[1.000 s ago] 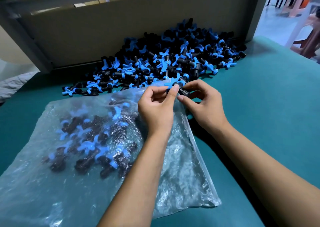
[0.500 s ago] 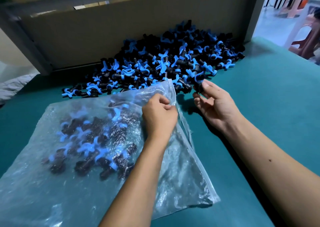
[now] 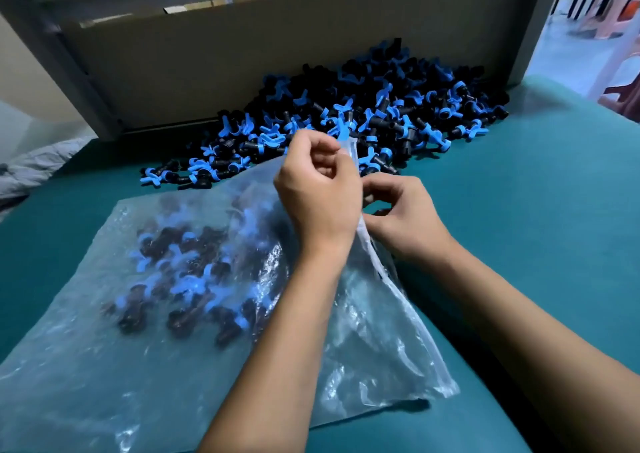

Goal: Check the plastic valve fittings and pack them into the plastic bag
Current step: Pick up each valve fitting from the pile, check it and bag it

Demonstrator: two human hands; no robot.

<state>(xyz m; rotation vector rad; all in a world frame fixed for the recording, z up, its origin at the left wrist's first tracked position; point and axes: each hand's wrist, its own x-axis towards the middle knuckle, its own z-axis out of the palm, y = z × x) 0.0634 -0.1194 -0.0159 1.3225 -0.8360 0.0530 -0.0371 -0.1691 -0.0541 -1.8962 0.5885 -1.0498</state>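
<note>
Teal bench against a grey panel: bag mouth held up, loading in progress.
Left hand pinches the plastic bag rim; right hand, fingers curled at the opening below, may hold a fitting, hidden. Loose valve fittings lie heaped beyond the fingertips, packed ones cloudy through film. Risk: a slipped rim closes the mouth, spilling the piece.
</note>
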